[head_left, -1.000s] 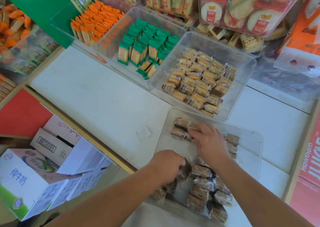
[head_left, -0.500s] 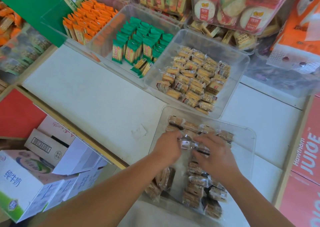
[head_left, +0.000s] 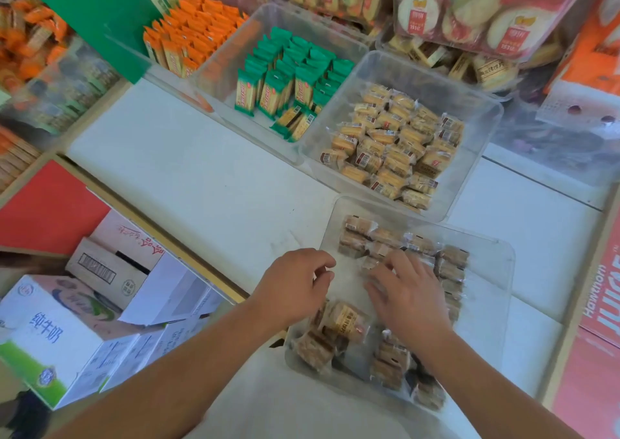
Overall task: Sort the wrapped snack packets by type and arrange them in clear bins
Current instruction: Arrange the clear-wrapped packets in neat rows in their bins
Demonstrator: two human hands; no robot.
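A white surface (head_left: 188, 183) fills the middle. At 8 o'clock a white-and-green milk case (head_left: 57, 341) sits beside an open cardboard box (head_left: 114, 264) bearing a barcode. A red panel (head_left: 47, 210) lies at 9 o'clock, a green board (head_left: 90, 12) at 11 o'clock, and a red Hawthorn juice carton (head_left: 600, 304) at 3 o'clock.

surface: white counter (head_left: 188, 177) | on it: near clear bin (head_left: 489, 271), yellow-packet bin (head_left: 471, 160), green-packet bin (head_left: 224, 73) (last two adjacent)

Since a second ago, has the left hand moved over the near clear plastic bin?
Yes: the left hand went farther from the person, along the left rim of the near clear plastic bin.
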